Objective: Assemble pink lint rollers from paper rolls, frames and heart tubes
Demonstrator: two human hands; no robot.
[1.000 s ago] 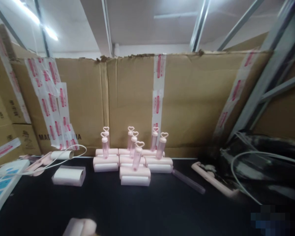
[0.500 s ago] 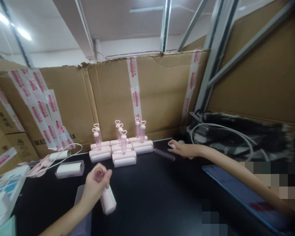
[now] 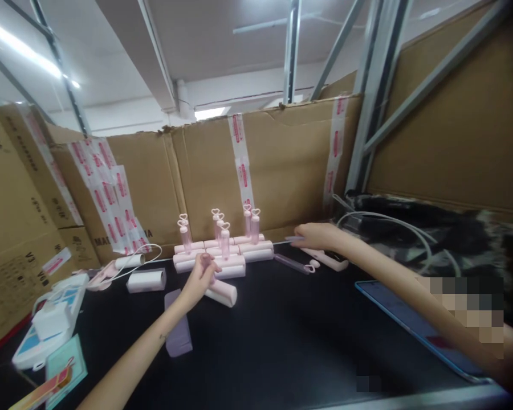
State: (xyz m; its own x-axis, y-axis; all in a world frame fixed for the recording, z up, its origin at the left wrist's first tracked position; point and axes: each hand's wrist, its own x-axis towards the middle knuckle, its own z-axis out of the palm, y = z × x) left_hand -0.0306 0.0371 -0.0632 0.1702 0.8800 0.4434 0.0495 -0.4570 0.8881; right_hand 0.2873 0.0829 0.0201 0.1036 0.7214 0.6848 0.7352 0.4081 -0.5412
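My left hand (image 3: 202, 274) is closed around the translucent handle of a pink lint roller (image 3: 222, 292), whose white and pink head points right, near the table. Just behind it stand several pink lint rollers (image 3: 256, 250) in rows, with clear handles upright and heart-shaped loops on top. At the back right, the fingers of my right hand (image 3: 318, 236) are closed on a thin translucent piece (image 3: 294, 239), partly hidden by the hand. Below that hand lie a translucent handle tube (image 3: 291, 263), a small heart loop cap (image 3: 312, 266) and a pink roller part (image 3: 331, 260).
A purple translucent case (image 3: 178, 330) lies left of centre. Behind it are a wrapped white roll (image 3: 146, 281) and a power strip (image 3: 53, 324) with cords. A blue-edged tablet (image 3: 410, 319) lies right. Cardboard (image 3: 205, 165) walls the back.
My left hand has moved away from me and right with the lint roller, closer to the rows. The heart loop cap and pink part now show below my right hand. The view has shifted left.
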